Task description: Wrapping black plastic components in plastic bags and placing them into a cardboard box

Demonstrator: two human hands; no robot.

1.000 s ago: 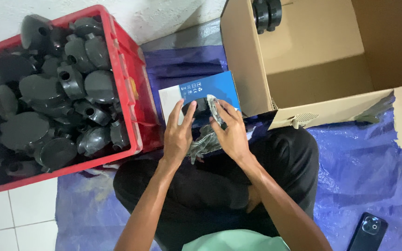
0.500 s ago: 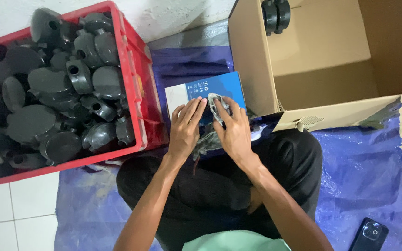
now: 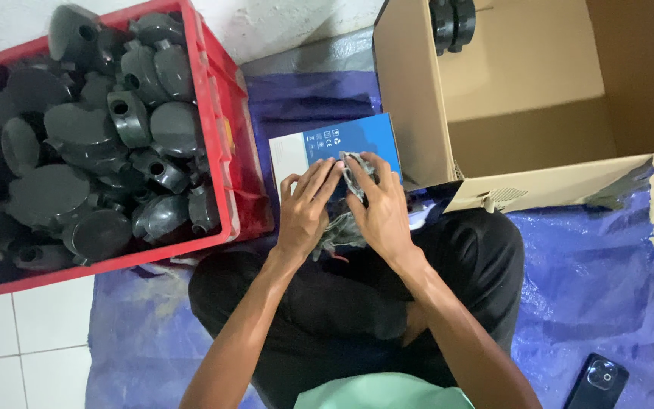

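Observation:
My left hand [image 3: 306, 209] and my right hand [image 3: 380, 206] are pressed together over my lap, both holding a crumpled grey cloth [image 3: 353, 176]. The cloth pokes out above my right fingers and hangs in a bunch [image 3: 336, 236] below my palms. Whatever the cloth wraps is hidden by my hands. Just beyond my fingers lies a flat blue and white box [image 3: 325, 145] on the blue tarp. I sit cross-legged in dark trousers [image 3: 448, 280].
A red plastic crate [image 3: 221, 144] full of several dark grey plastic parts [image 3: 85, 151] stands at the left. An open cardboard box [image 3: 524, 98] holding black round parts [image 3: 452, 23] is at the right. A dark phone [image 3: 596, 382] lies on the blue tarp [image 3: 592, 303].
My hands have stayed closed together on the cloth, with the fingers shifting slightly over it. The view has drifted a little, nothing else moved.

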